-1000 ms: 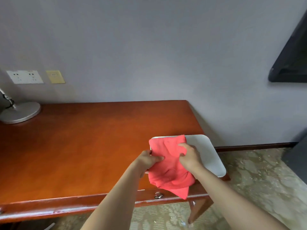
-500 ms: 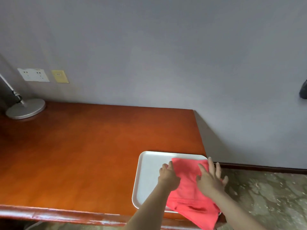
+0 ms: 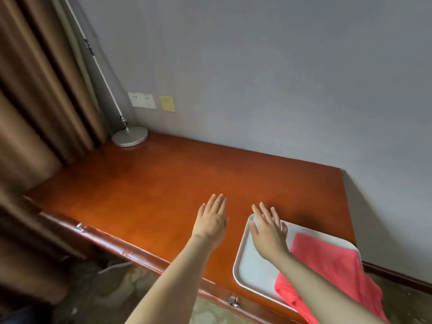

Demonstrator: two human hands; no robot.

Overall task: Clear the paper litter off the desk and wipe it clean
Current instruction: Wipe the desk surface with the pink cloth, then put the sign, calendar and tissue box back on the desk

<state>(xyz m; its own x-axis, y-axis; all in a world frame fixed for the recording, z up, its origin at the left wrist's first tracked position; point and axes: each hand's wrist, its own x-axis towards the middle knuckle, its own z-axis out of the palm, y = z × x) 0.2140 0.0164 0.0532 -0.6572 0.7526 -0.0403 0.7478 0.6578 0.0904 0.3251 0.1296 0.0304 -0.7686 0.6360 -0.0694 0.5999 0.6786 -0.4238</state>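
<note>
A red cloth (image 3: 334,265) lies on a white tray (image 3: 254,267) at the near right corner of the wooden desk (image 3: 152,188), its lower edge hanging over the tray's front. My left hand (image 3: 211,220) hovers flat over the bare desk top, fingers straight, holding nothing. Over the tray's far left corner is my right hand (image 3: 268,230), fingers also straight and empty, just left of the cloth. No paper litter shows on the desk.
A lamp with a round silver base (image 3: 129,136) stands at the desk's far left corner, its thin arm rising up the wall. Brown curtains (image 3: 39,90) hang at the left. A wall socket plate (image 3: 142,100) and a yellow plate (image 3: 167,103) sit above the desk.
Both hands have let go of the red cloth, which now lies on the tray, and have moved left and forward with fingers spread. The view has swung left, showing the curtains.
</note>
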